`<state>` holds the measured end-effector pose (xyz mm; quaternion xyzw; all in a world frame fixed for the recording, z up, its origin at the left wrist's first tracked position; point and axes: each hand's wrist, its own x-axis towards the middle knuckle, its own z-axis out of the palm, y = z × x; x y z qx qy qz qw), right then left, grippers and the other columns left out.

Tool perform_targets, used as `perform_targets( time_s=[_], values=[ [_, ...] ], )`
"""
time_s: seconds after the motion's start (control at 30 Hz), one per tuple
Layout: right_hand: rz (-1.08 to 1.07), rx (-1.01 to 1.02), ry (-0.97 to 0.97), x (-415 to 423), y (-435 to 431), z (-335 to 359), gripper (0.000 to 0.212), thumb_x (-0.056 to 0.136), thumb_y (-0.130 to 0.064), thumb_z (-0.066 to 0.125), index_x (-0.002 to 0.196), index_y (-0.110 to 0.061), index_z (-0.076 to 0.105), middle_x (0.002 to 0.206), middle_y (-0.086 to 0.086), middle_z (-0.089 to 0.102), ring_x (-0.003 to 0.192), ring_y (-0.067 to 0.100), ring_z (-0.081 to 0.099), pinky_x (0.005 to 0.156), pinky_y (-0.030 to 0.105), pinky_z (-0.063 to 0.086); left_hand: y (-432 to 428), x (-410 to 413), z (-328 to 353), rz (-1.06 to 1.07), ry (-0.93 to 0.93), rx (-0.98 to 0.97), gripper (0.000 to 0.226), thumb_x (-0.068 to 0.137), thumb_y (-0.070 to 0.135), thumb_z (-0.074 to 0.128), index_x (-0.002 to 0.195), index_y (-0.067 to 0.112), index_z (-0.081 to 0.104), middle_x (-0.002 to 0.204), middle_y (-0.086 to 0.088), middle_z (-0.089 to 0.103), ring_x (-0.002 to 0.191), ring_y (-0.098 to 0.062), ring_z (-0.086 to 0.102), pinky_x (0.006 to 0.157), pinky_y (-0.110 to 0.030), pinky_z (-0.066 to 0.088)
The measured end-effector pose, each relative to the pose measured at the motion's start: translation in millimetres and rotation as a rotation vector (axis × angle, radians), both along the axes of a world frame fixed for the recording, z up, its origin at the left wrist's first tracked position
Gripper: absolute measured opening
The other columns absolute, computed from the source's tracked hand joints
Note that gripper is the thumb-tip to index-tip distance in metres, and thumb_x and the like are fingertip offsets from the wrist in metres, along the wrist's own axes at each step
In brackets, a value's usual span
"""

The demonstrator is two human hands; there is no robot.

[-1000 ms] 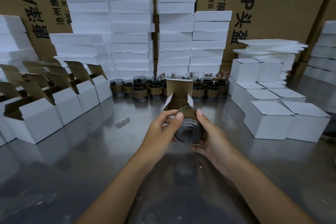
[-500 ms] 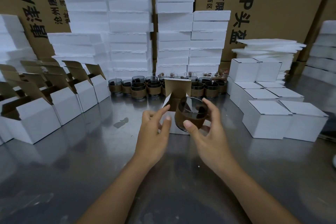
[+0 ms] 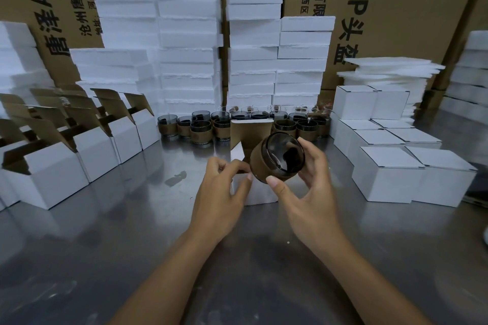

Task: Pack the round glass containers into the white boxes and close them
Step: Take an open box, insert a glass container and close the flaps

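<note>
- The right hand (image 3: 311,192) grips the brown-wrapped glass container (image 3: 277,159), thumb on the near side and fingers on the far. It is tipped, mouth towards the camera, just above the open white box (image 3: 260,194).
- The left hand (image 3: 224,190) curls its fingers at that box's near left edge. Pinching a flap or only touching? Can't tell.
- The lid (image 3: 250,130) stands upright at the box's back.
- Behind the box is a row of spare glass containers (image 3: 200,130). Closed boxes (image 3: 388,179) sit to its right and open boxes (image 3: 52,177) to its left, all on the bench (image 3: 132,232).
</note>
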<state>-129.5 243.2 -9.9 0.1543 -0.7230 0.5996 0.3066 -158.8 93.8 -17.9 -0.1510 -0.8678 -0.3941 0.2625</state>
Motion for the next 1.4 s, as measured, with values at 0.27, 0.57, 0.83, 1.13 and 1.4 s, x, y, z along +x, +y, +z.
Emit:
perform_targets(
  time_s=[0.27, 0.57, 0.83, 1.13, 1.4],
  values=[
    [0.075, -0.019, 0.052, 3.9, 0.5, 6.5, 0.067, 0.078, -0.012, 0.074, 0.127, -0.039, 0.037, 0.118, -0.038, 0.052, 0.120, -0.008, 0.047, 0.093, 0.004, 0.035, 5.5, 9.4, 5.5, -0.056, 0.097, -0.095, 0.008, 0.090, 0.034, 0.050, 0.092, 0.029, 0.056, 0.074, 0.015, 0.041, 0.072, -0.005, 0.046, 0.058, -0.017, 0.033],
    [0.109, -0.068, 0.054, 3.5, 5.4, 11.5, 0.065, 0.081, 0.000, 0.068, 0.133, -0.027, 0.040, 0.117, -0.029, 0.055, 0.111, -0.015, 0.050, 0.083, 0.000, 0.039, 7.9, 11.2, 4.9, -0.168, 0.211, -0.078, 0.025, 0.088, 0.041, 0.051, 0.079, 0.019, 0.059, 0.064, 0.006, 0.052, 0.061, -0.014, 0.050, 0.054, -0.038, 0.044],
    [-0.040, 0.178, 0.067, 8.8, 7.2, 17.9, 0.033, 0.083, -0.027, 0.063, 0.101, -0.052, 0.052, 0.123, -0.006, 0.050, 0.119, 0.009, 0.047, 0.096, 0.016, 0.038, 7.0, 10.3, 4.2, -0.179, 0.205, -0.054, 0.026, 0.086, 0.044, 0.052, 0.078, 0.020, 0.058, 0.063, 0.006, 0.053, 0.061, -0.013, 0.050, 0.054, -0.037, 0.045],
    [-0.232, 0.409, 0.016, 8.3, 5.5, 11.5, 0.018, 0.080, -0.034, 0.065, 0.083, -0.030, 0.047, 0.122, -0.006, 0.046, 0.120, 0.022, 0.041, 0.094, 0.033, 0.033, 6.7, 12.9, 6.1, -0.173, 0.204, -0.054, 0.026, 0.084, 0.044, 0.048, 0.076, 0.020, 0.056, 0.061, 0.006, 0.051, 0.060, -0.015, 0.050, 0.054, -0.038, 0.044],
    [-0.204, 0.428, -0.007, 3.9, 11.6, 10.4, 0.016, 0.086, -0.027, 0.065, 0.079, -0.033, 0.052, 0.133, -0.018, 0.034, 0.130, 0.015, 0.032, 0.100, 0.033, 0.028, 6.3, 11.8, 3.8, -0.179, 0.185, -0.056, 0.023, 0.087, 0.043, 0.053, 0.078, 0.022, 0.054, 0.064, 0.005, 0.052, 0.062, -0.014, 0.050, 0.054, -0.038, 0.044]
  ],
)
